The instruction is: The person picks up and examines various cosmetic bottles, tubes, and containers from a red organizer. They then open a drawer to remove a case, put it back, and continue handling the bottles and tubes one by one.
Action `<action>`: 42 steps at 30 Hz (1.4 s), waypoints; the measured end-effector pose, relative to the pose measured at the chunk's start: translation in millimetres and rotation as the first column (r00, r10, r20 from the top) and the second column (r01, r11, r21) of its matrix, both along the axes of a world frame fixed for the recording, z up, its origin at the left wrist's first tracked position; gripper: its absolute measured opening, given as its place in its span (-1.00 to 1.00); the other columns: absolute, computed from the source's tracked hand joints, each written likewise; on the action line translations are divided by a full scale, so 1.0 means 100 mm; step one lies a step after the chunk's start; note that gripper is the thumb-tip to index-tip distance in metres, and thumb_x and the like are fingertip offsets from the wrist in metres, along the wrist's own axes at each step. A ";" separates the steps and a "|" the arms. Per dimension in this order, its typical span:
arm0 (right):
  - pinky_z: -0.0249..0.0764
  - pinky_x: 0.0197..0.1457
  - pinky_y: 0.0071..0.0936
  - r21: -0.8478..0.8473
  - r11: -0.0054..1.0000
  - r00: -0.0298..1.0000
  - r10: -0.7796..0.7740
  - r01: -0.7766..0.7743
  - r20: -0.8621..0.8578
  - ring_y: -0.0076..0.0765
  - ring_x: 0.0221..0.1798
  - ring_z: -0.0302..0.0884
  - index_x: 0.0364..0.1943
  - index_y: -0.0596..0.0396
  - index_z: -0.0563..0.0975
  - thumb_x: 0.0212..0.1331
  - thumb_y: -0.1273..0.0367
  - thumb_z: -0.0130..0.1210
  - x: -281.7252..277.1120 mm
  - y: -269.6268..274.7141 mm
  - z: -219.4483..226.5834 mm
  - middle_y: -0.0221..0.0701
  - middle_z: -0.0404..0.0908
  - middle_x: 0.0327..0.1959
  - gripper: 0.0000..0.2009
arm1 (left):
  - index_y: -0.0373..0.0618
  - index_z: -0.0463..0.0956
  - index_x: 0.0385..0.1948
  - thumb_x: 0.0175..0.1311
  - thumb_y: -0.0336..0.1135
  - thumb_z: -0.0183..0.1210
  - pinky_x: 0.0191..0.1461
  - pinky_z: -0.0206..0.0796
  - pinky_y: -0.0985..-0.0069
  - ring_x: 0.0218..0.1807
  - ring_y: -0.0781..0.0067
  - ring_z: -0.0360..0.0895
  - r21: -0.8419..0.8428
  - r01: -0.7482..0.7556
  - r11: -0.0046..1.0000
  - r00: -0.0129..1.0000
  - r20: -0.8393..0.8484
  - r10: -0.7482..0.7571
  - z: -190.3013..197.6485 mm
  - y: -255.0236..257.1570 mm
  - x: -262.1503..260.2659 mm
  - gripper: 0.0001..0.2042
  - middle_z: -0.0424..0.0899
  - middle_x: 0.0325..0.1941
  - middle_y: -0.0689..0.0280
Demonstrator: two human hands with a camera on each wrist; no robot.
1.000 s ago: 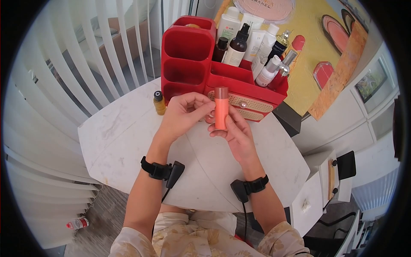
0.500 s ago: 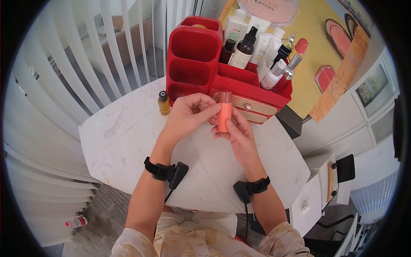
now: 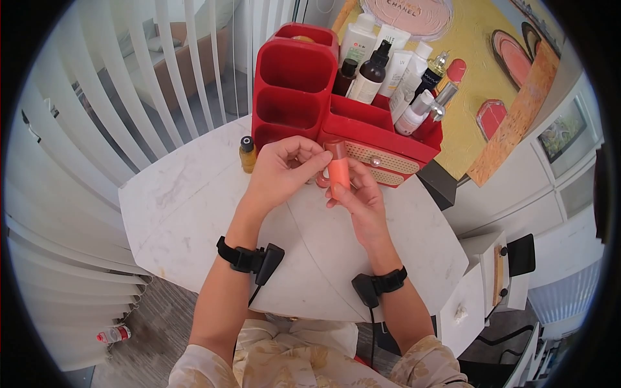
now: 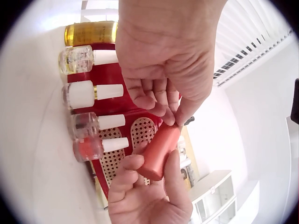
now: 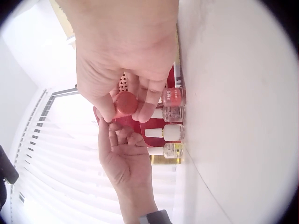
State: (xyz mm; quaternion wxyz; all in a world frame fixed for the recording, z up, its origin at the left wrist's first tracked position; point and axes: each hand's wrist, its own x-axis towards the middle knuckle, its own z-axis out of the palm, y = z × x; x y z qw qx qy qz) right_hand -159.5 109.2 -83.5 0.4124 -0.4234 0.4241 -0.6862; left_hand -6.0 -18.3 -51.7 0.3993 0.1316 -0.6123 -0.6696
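Observation:
A coral tube (image 3: 339, 173) with a darker brown-red cap (image 3: 335, 149) is held up over the table, between both hands. My right hand (image 3: 367, 205) grips its lower part, thumb along the near side. The thumb and fingertips of my left hand (image 3: 283, 169) pinch at the capped end, which the left wrist view shows from the side. In the right wrist view, the round base of the tube (image 5: 126, 103) faces the camera. Behind the hands stand several white-capped nail polish bottles, among them a red one (image 4: 88, 149) and a white one (image 4: 80, 94).
A red cosmetics organizer (image 3: 294, 68) stands at the back of the white table (image 3: 194, 220), with several bottles and tubes (image 3: 369, 77) in its right side. Woven-front drawers (image 3: 394, 163) sit below them. A yellow bottle (image 3: 247, 155) with a black cap is left of it.
The tube has tilted, its cap now leaning toward the head camera so the cap's top shows. Both hands keep their hold on it. The head view has shifted slightly.

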 end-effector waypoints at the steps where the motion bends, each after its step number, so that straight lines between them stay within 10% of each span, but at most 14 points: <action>1: 0.60 -0.12 -0.47 0.000 1.000 1.000 -0.004 0.004 -0.005 -0.43 -0.03 0.64 0.39 0.12 0.35 0.29 0.45 0.28 0.00 0.00 0.00 -0.28 0.60 0.09 -0.42 | -0.28 0.63 -0.21 0.33 -0.45 0.32 -0.27 0.44 0.66 -0.38 0.66 0.60 -0.025 -0.022 0.999 1.000 0.005 0.023 0.00 0.00 -0.01 -0.89 0.72 -0.33 0.34; 11: 0.57 -0.16 -0.51 -0.019 1.000 0.999 -0.013 0.013 -0.031 -0.40 0.08 0.63 0.36 0.11 0.37 0.27 0.51 0.28 -0.02 -0.01 -0.01 -0.31 0.59 0.11 -0.43 | -0.19 0.63 0.06 0.32 -0.43 0.34 -0.10 0.40 0.68 -0.13 0.70 0.60 -0.108 -0.067 0.992 0.998 0.007 0.068 -0.01 0.01 -0.03 -0.71 0.73 -0.13 0.39; 42: 0.55 -0.19 -0.52 -0.050 0.998 0.998 -0.032 0.030 -0.045 -0.40 0.10 0.62 0.33 0.10 0.40 0.26 0.54 0.28 -0.01 -0.02 -0.03 -0.32 0.59 0.10 -0.46 | -0.16 0.64 0.01 0.27 -0.42 0.38 -0.15 0.37 0.69 -0.17 0.72 0.59 -0.109 -0.066 0.992 0.998 0.016 0.068 0.02 0.03 0.00 -0.72 0.73 -0.15 0.41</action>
